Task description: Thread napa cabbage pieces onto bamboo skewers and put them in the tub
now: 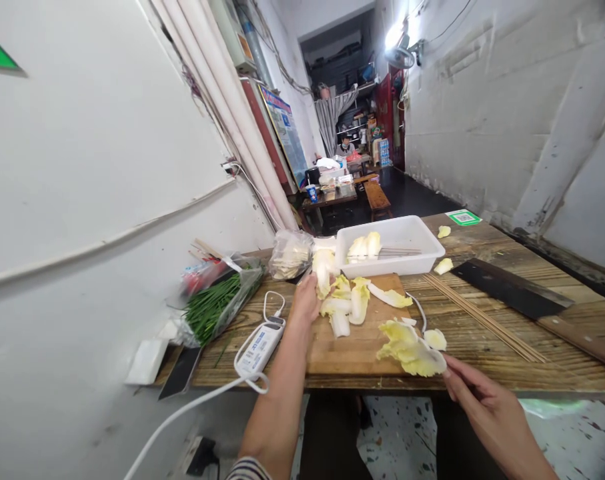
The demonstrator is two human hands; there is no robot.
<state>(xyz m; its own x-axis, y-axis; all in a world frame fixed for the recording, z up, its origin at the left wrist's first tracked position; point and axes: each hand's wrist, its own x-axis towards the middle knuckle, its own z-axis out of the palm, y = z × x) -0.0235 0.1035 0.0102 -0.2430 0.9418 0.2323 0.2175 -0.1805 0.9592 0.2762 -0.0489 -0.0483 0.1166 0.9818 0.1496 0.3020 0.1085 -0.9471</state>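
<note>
Between the thumb and fingers of my right hand is the edge of a yellow-green napa cabbage leaf, held above the front right of the wooden cutting board. My left hand, at the board's far left, grips another cabbage leaf with a pale, thick stem; its fingers are partly hidden. Several loose cabbage leaves lie on the board between my hands. Behind the board, a white plastic tub contains cabbage pieces and thin skewers.
A large cleaver and a bundle of bamboo skewers lie on the right. At left are a power strip with a white cord, bagged green chives and a plastic bag of pale slices. A person sits far back.
</note>
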